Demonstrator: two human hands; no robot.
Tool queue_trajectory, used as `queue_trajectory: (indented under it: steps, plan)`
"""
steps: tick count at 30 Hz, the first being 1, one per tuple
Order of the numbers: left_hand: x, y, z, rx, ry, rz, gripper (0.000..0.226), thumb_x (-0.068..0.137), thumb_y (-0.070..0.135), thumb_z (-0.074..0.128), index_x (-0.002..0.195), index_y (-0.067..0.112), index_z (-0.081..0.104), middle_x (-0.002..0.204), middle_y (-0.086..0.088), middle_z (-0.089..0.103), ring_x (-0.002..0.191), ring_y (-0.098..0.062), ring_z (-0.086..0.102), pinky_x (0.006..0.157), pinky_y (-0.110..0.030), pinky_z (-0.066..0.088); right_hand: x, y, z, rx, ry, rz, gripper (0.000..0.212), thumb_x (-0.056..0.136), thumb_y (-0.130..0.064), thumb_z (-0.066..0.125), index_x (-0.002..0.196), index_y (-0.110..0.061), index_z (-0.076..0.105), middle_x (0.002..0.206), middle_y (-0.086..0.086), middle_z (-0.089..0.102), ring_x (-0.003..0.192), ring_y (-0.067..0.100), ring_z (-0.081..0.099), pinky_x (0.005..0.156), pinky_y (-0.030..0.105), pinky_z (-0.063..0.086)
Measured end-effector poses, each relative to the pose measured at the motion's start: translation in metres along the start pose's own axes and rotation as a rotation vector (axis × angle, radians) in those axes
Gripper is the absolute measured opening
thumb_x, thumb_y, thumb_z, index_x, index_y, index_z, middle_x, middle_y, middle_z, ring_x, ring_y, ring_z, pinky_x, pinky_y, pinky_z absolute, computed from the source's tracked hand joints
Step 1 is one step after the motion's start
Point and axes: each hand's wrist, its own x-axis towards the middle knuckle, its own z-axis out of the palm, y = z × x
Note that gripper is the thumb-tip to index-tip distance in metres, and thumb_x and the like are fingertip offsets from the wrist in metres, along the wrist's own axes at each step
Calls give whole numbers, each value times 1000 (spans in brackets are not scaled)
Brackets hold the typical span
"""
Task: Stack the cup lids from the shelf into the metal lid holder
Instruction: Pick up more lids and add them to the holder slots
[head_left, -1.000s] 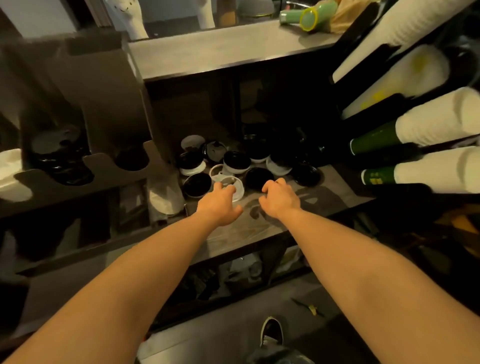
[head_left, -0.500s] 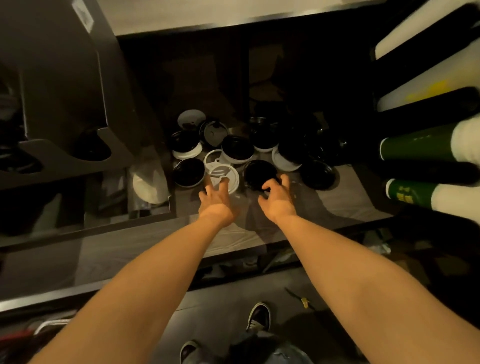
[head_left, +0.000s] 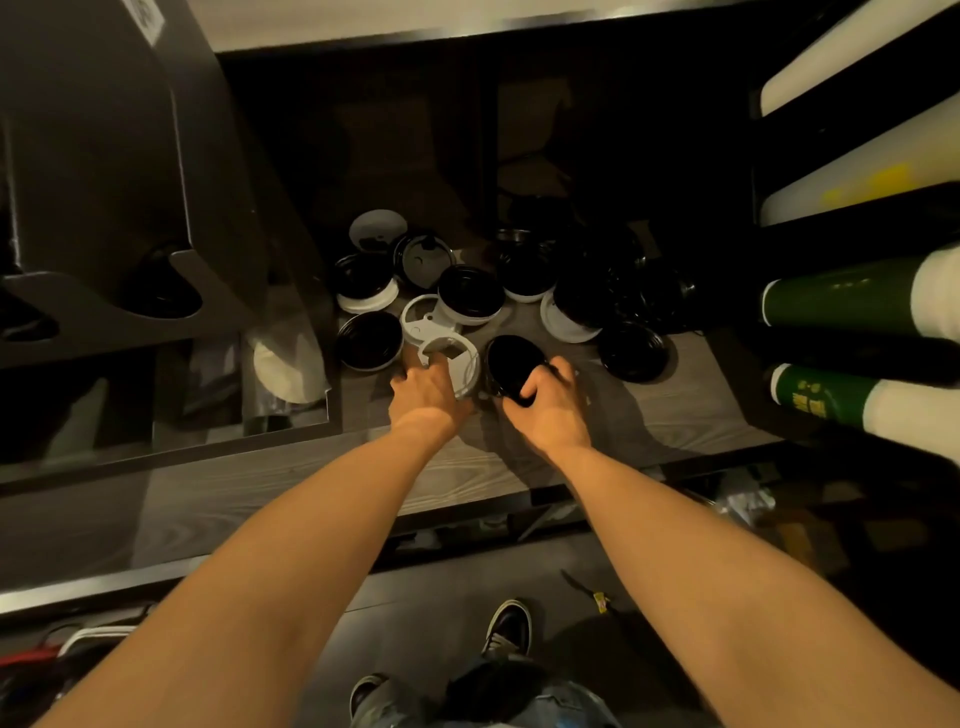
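Several black and white cup lids lie loose in a heap on the wooden shelf. My left hand grips the near rim of a white lid at the front of the heap. My right hand holds a black lid tilted up off the shelf, fingers curled round its near edge. The metal lid holder stands at the left, with scalloped openings in its front; dark lids show in one opening.
Sleeves of stacked paper cups, white and green, jut in from the right at hand height. A white lid in a plastic bag leans by the holder's base. The counter edge overhangs the shelf. My shoes stand on the floor below.
Both hands reached further into the heap. The left hand closed on the white lid, and the right hand closed on the black lid and tipped it up. The camera tilted downward.
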Motion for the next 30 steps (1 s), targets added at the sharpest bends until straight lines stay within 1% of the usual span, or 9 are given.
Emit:
queue_trajectory:
  steps: [5,9,12,17,20,22,25,27,30]
  plan:
    - [-7,-3,-8,60,42,14,55,89,47,67,131,16,49,133,-10,52,125,-36,49,85,-44,50,3,-5,-3,-52,-39,36,35,86,-37,74,88,-11,50,148,6,34,132,26,42,99,28,35]
    - [-13,-13,-12,20,100,85,56,88,52,66,129,18,48,134,-9,48,122,-35,50,86,-46,52,5,-14,-6,-30,-7,73,39,86,-49,68,84,-14,52,118,5,48,103,25,55,78,27,38]
    - [-18,-26,-14,-92,134,200,60,87,50,68,131,17,47,141,-9,40,118,-35,53,86,-46,50,3,-22,-7,64,23,91,37,87,-50,64,88,-15,54,98,6,59,95,27,58,72,30,37]
    - [-28,-36,-33,-165,125,282,90,83,48,74,152,17,26,150,-9,32,126,-34,51,96,-45,47,-8,-48,-8,72,-27,59,38,91,-42,60,115,-13,58,115,12,60,108,33,57,82,34,44]
    - [-37,-42,-45,-198,124,301,100,81,42,77,156,16,17,151,-13,28,127,-35,50,100,-43,46,-18,-67,-10,196,-95,80,21,90,-36,60,97,-16,62,101,7,65,97,30,62,81,36,50]
    - [-46,-51,-53,-201,122,324,97,81,35,78,155,16,18,149,-13,28,125,-34,49,100,-39,45,-30,-81,-12,260,-94,91,18,90,-35,58,85,-18,61,92,6,67,87,26,63,75,38,52]
    - [-58,-68,-66,-209,139,375,88,78,33,80,148,13,30,142,-10,31,121,-29,49,97,-34,45,-52,-103,-14,311,-45,70,21,88,-31,60,77,-13,62,78,4,66,74,20,58,60,31,43]
    - [-70,-82,-76,-205,167,404,89,73,35,82,144,12,33,140,-8,34,120,-27,47,98,-35,46,-72,-118,-15,334,-2,74,25,86,-27,63,66,-16,55,65,-1,59,64,15,54,54,28,40]
    - [-88,-105,-89,-214,216,430,89,69,39,84,140,13,37,139,-7,37,121,-26,45,99,-36,45,-93,-136,-10,361,-30,104,23,79,-33,69,70,-16,58,72,2,61,71,16,57,62,32,50]
